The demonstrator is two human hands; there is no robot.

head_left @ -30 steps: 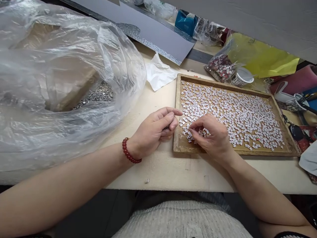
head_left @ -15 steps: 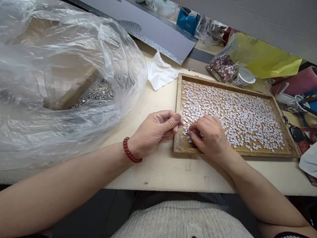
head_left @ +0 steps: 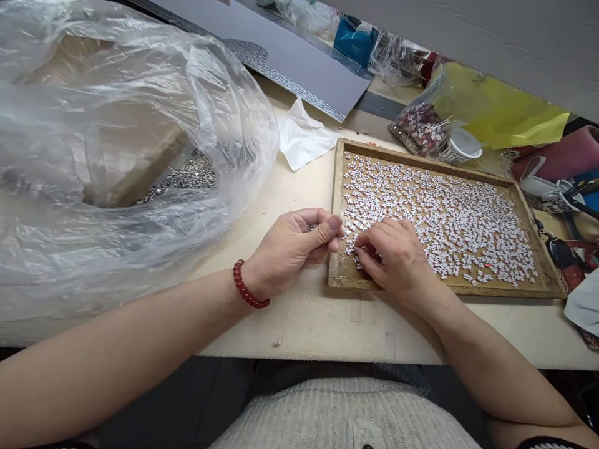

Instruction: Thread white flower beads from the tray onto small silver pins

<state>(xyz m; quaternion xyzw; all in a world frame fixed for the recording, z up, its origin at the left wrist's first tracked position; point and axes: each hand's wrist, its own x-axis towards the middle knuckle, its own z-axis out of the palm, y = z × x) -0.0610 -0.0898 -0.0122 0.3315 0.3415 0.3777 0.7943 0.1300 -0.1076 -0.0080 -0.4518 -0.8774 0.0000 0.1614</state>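
A shallow wooden tray [head_left: 335,187] lies on the pale table, covered with several small white and red pieces [head_left: 444,218]. My right hand [head_left: 397,259] rests inside the tray's near left corner, fingers curled down onto the pieces, pinching at them. My left hand [head_left: 292,249] sits just left of the tray's edge, fingers closed around a small bunch of thin metal pins that glint between thumb and fingers. A red bead bracelet [head_left: 246,287] circles my left wrist.
A big clear plastic bag [head_left: 116,156] over a cardboard box with metal pins fills the left. White tissue [head_left: 302,137], a grey board [head_left: 290,59], a bag of red pieces [head_left: 418,128], a white cup [head_left: 461,146] and yellow plastic [head_left: 505,112] lie behind the tray.
My left hand's fingers have closed from extended to curled around the pins. My right hand has lowered onto the pieces at the tray's near left corner.
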